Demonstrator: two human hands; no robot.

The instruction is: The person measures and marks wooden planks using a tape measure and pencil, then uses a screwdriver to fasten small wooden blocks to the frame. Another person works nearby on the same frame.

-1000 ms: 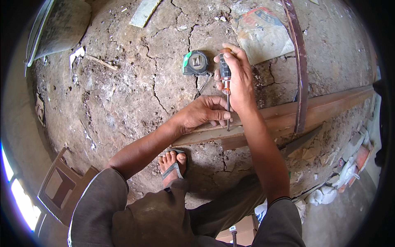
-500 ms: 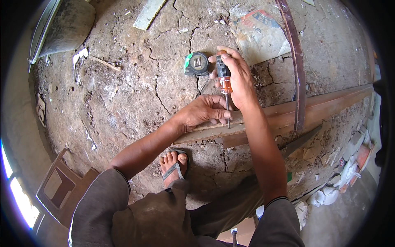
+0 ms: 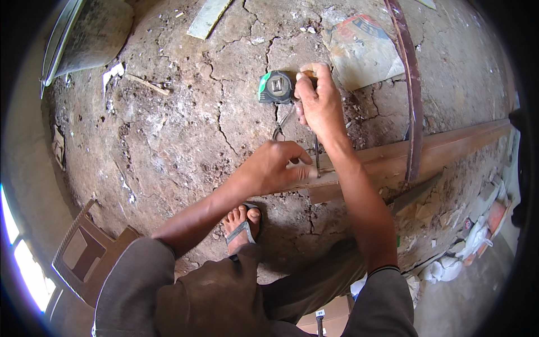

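My right hand (image 3: 321,101) is closed round the handle of a screwdriver, its fingers hiding most of the grip. The screwdriver shaft (image 3: 316,150) points down to the face of a long wooden board (image 3: 438,147) lying across the ground. By the tip, my left hand (image 3: 278,167) has its thumb and forefinger bent together, the thumb a little blurred. What they pinch, if anything, is too small to make out. A black and green tape measure (image 3: 275,86) lies just left of my right hand, with a thin metal object (image 3: 282,124) below it.
A dark red curved strip (image 3: 412,95) crosses over the board. Beneath the board's near side lies a saw-like dark blade (image 3: 416,194). A torn paper sack (image 3: 365,56) is at the far right, a bucket (image 3: 95,39) at the far left. My sandalled foot (image 3: 241,227) stands close by.
My right hand has turned over the screwdriver handle, now covering it. My left hand has shifted slightly down at the screwdriver's tip. The whole view has moved a little.
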